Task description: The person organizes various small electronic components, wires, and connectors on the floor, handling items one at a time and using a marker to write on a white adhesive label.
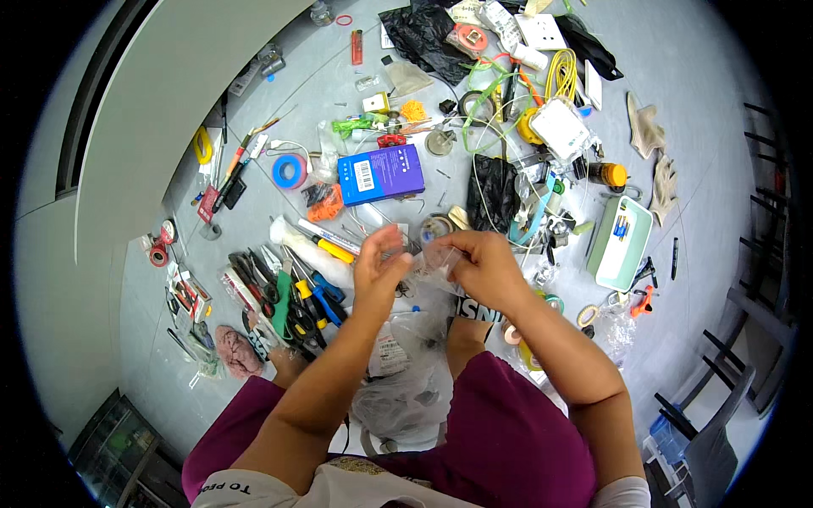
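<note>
In front of me, my right hand [491, 264] pinches a small clear plastic bag [436, 264] between thumb and fingers. My left hand [379, 269] is raised at the bag's left side, its fingers stretched and apart; whether it touches the plastic is hard to tell. Just beyond the hands lie a blue and purple box [381, 176], a white marker [320, 232] and a roll of tape [435, 227]. Below the hands, a larger crumpled clear plastic bag [406, 394] lies between my legs.
Left of my left forearm is a pile of scissors, pliers and screwdrivers [322, 298]. A blue tape roll [289, 171] lies farther left. To the right are a pale green tray [603, 254], work gloves [663, 188] and a black bag [493, 190]. Chairs [720, 415] stand at far right.
</note>
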A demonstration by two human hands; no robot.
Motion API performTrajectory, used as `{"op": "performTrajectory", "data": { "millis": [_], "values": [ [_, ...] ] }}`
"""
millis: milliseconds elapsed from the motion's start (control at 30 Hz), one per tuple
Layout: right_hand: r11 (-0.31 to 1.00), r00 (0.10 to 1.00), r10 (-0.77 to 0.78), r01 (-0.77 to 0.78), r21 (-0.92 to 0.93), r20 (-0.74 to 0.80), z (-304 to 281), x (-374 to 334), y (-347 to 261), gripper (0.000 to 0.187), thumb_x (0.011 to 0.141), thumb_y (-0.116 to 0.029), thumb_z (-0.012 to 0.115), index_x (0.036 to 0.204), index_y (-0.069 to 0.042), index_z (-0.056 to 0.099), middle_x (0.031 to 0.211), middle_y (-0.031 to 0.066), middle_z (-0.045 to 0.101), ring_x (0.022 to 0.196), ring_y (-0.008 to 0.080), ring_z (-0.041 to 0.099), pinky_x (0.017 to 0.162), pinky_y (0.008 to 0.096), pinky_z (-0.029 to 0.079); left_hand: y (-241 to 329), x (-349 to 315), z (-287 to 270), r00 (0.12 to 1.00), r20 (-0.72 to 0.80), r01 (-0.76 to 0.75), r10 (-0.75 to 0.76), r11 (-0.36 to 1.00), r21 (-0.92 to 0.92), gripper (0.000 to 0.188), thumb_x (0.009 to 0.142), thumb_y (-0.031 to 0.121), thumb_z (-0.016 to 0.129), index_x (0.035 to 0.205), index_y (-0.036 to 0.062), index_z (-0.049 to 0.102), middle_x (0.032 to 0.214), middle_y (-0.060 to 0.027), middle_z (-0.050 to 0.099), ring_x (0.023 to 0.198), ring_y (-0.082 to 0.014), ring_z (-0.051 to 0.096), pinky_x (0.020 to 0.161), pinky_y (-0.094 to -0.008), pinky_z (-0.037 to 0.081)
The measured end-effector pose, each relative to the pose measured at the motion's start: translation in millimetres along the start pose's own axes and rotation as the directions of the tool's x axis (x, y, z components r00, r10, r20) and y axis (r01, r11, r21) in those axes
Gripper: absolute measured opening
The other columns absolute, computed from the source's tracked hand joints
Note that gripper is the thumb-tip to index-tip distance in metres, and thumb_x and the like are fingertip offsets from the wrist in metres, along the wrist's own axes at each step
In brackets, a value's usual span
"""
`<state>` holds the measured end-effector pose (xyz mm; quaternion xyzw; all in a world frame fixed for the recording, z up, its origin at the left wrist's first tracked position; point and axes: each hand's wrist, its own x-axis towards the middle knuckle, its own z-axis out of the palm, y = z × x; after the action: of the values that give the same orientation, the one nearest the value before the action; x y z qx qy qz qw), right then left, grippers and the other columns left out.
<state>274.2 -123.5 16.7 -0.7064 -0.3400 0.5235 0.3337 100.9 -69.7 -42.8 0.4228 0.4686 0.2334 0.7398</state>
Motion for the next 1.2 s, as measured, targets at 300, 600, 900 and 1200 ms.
{"op": "performTrajectory", "data": {
  "millis": [300,600,900,1200],
  "values": [
    [0.706,0.986,-0.058,-0.068,0.705,0.154,-55.9,-4.0,-41.6,0.014,0.078,-0.003,0.059,0.09,0.002,0.063,0.079,0.0068,0.064,0.066,0.0119,0.06,0.06,0.023,0.048,34.9,32.0,17.0,0.727,0.687,0.453,0.008,0.747,-0.487,0.063,0.074,0.008,0.067,0.13,0.0054,0.038,0.118,-0.0134,0.054,0.111,-0.0269,0.053,0.093,-0.046,0.043],
    [0.619,0.977,0.076,-0.204,0.758,0.2,-53.8,-4.1,-1.3,0.01,0.081,-0.005,0.059,0.09,-0.001,0.062,0.074,0.0037,0.062,0.063,0.0096,0.057,0.056,0.0204,0.046,13.0,30.4,0.0,0.812,0.54,0.525,-0.221,0.68,-0.512,0.059,0.079,0.047,0.062,0.12,0.0075,0.048,0.107,-0.0121,0.062,0.097,-0.0267,0.061,0.076,-0.0434,0.052],
    [0.661,0.988,0.003,-0.117,0.741,0.153,-52.5,-5.4,3.4,0.02,0.079,-0.008,0.062,0.097,-0.002,0.06,0.092,0.0035,0.061,0.081,0.0124,0.058,0.072,0.0256,0.048,26.2,38.1,6.6,0.823,0.468,0.524,-0.321,0.747,-0.409,0.04,0.08,0.013,0.063,0.116,0.0011,0.049,0.102,-0.0147,0.062,0.084,-0.0235,0.064,0.066,-0.0322,0.055],
    [0.88,0.975,0.157,-0.209,0.426,0.155,-24.4,-0.9,22.9,0.027,0.083,-0.011,0.062,0.107,0.002,0.061,0.09,0.0014,0.063,0.078,0.0071,0.056,0.069,0.0215,0.045,30.9,22.3,28.5,0.906,0.238,0.405,-0.349,0.877,-0.259,0.04,0.076,-0.004,0.064,0.113,-0.0008,0.049,0.098,-0.0116,0.062,0.081,-0.0196,0.064,0.066,-0.0324,0.058]
  ]
}}
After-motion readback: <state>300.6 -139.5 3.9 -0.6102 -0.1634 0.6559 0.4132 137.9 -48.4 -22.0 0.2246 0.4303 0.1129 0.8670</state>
